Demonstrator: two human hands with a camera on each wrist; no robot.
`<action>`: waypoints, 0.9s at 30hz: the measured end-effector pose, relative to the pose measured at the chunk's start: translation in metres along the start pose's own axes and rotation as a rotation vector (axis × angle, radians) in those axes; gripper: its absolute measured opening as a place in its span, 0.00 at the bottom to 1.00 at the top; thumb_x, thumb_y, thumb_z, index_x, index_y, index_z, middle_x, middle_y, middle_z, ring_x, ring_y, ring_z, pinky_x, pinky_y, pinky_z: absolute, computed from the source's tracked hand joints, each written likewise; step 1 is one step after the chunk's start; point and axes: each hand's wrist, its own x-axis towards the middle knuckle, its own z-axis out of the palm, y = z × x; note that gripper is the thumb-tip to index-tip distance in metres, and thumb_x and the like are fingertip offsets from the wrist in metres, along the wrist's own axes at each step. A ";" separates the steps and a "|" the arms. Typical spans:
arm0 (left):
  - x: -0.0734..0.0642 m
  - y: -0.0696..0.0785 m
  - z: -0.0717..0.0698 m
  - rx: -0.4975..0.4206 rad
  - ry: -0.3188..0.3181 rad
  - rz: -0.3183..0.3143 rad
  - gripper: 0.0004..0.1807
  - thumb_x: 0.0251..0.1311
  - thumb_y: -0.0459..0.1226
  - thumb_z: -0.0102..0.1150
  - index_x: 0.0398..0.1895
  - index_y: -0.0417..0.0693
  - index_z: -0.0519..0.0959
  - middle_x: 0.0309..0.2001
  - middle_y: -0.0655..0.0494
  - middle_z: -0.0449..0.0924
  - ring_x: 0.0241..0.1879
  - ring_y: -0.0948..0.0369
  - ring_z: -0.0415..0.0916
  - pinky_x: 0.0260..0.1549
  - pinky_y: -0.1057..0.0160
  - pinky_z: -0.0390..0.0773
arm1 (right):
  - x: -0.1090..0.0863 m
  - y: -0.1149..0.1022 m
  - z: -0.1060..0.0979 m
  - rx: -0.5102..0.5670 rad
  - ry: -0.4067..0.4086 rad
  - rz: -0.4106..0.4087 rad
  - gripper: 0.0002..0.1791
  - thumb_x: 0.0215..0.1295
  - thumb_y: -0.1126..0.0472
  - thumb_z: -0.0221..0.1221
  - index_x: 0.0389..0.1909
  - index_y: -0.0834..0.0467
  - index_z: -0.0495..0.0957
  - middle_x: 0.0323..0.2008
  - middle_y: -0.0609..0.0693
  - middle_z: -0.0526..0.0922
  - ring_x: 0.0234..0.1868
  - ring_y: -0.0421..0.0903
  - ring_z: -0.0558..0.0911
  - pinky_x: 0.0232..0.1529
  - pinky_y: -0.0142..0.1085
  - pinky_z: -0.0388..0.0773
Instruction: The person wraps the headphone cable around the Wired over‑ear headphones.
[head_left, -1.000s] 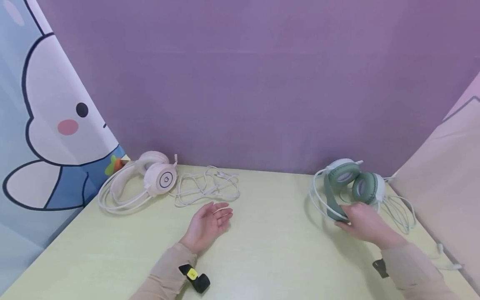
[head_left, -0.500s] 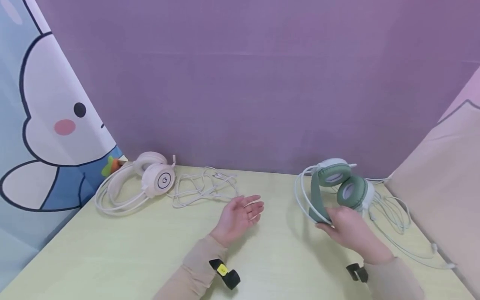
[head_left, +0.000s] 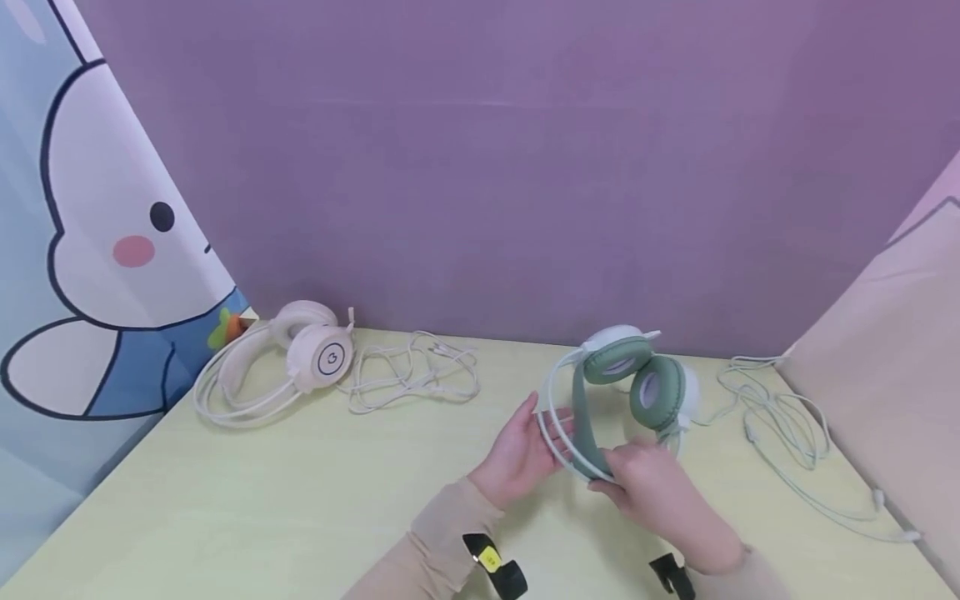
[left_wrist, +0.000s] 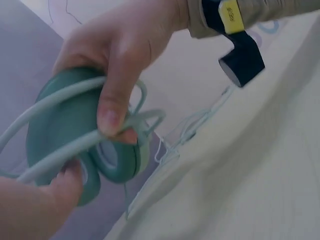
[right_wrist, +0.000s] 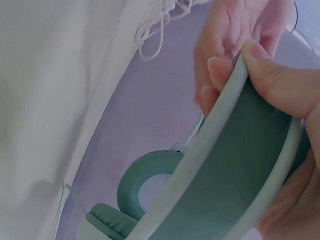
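In the head view, my right hand grips the lower part of the headband of green and white headphones, held tilted above the table. The right wrist view shows its thumb lying on the rim of the green headband. My left hand is beside the headband on the left, palm turned toward it. Its fingers extend behind the white outer bands, and the thumb points up. The green ear cushions face up and inward in the head view. In the left wrist view, the right hand holds the headband and bands.
White headphones rest at the back left of the table, their coiled cable beside them. The green headphones' pale cable trails across the right side of the table. A purple backdrop stands behind.
The right hand has carried the green headphones left toward the middle, drawing the cable along. My left hand has moved right to meet the headband. The white headphones stay put.
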 end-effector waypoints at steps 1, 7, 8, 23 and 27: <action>0.000 -0.001 0.001 -0.023 0.024 -0.009 0.32 0.72 0.54 0.23 0.54 0.36 0.66 0.42 0.55 0.76 0.40 0.67 0.73 0.53 0.63 0.69 | 0.001 -0.003 0.001 -0.007 -0.005 -0.012 0.17 0.34 0.56 0.73 0.18 0.51 0.73 0.13 0.38 0.72 0.16 0.37 0.69 0.20 0.30 0.66; -0.005 -0.002 0.002 -0.178 0.087 -0.036 0.31 0.68 0.62 0.27 0.35 0.48 0.73 0.21 0.65 0.68 0.24 0.69 0.68 0.33 0.71 0.69 | 0.004 -0.016 0.003 -0.027 -0.020 -0.089 0.19 0.35 0.54 0.73 0.19 0.51 0.69 0.12 0.38 0.67 0.16 0.36 0.67 0.23 0.31 0.65; -0.006 -0.001 0.002 -0.199 0.075 -0.033 0.33 0.67 0.63 0.26 0.37 0.48 0.74 0.22 0.64 0.70 0.26 0.69 0.70 0.34 0.71 0.71 | 0.005 -0.017 0.003 -0.029 -0.018 -0.092 0.19 0.35 0.54 0.72 0.20 0.51 0.69 0.12 0.38 0.67 0.16 0.36 0.68 0.23 0.32 0.65; -0.010 0.006 0.005 -0.001 0.220 0.156 0.13 0.67 0.45 0.50 0.23 0.55 0.69 0.15 0.67 0.65 0.15 0.73 0.63 0.18 0.76 0.64 | 0.007 -0.028 0.014 0.086 -0.064 0.006 0.29 0.31 0.39 0.73 0.30 0.53 0.78 0.25 0.39 0.78 0.30 0.39 0.76 0.38 0.37 0.74; -0.012 0.015 0.004 -0.032 0.215 0.143 0.12 0.67 0.44 0.50 0.24 0.54 0.68 0.15 0.67 0.62 0.15 0.74 0.62 0.18 0.77 0.63 | 0.003 -0.014 0.003 0.176 -0.024 0.021 0.42 0.26 0.27 0.67 0.38 0.55 0.81 0.36 0.44 0.83 0.43 0.47 0.79 0.53 0.47 0.71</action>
